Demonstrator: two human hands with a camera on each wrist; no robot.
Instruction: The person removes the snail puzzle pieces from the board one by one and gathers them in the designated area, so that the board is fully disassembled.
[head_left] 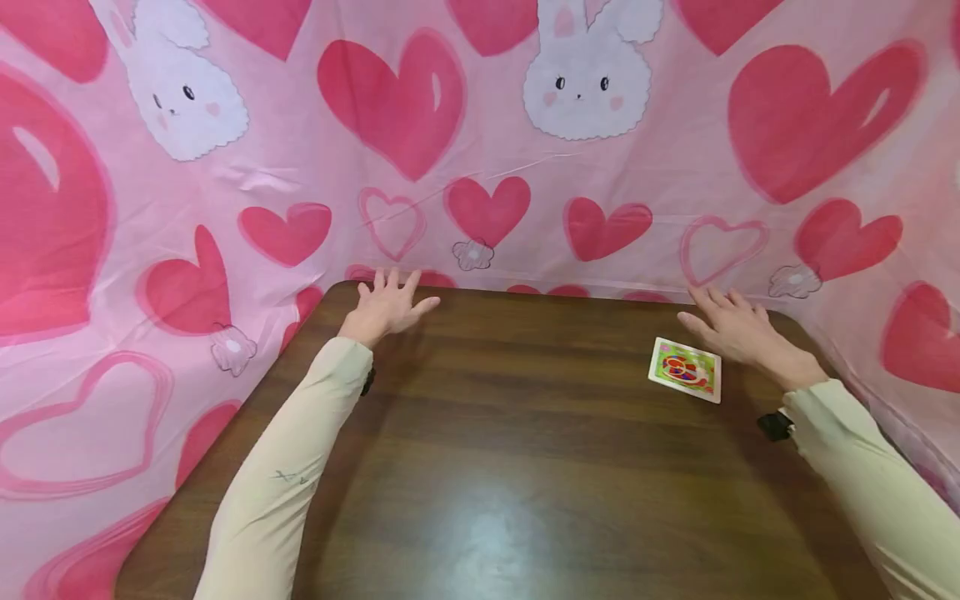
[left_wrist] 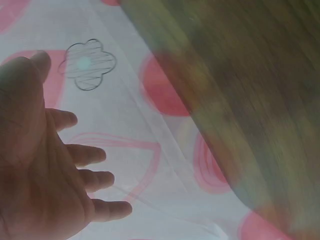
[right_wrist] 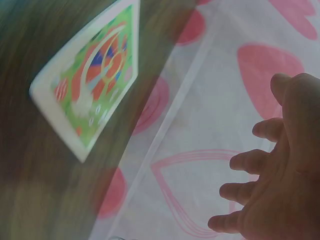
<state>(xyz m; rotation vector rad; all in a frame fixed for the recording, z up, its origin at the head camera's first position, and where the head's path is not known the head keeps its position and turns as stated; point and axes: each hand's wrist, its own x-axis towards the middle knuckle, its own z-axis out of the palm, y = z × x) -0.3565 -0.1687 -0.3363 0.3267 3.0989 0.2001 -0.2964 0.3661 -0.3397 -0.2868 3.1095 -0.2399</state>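
My left hand [head_left: 386, 308] is spread at the far left corner of the table, its fingers straight and holding nothing. In the left wrist view the palm of that hand [left_wrist: 45, 165] shows with the fingers apart. Toward the far right corner, my right hand [head_left: 735, 329] reaches out with straight fingers, also holding nothing. Just to its left lies a small square card [head_left: 686, 370] with a white border and a green, red and blue picture. The right wrist view shows the same card [right_wrist: 95, 80] on the wood, apart from the right hand [right_wrist: 280, 175].
A dark brown wooden table [head_left: 510, 433] with rounded corners spreads below both arms. Pink cloth [head_left: 510, 150] printed with hearts and white rabbits hangs behind the far edge and along both sides. Dark bands sit at both wrists.
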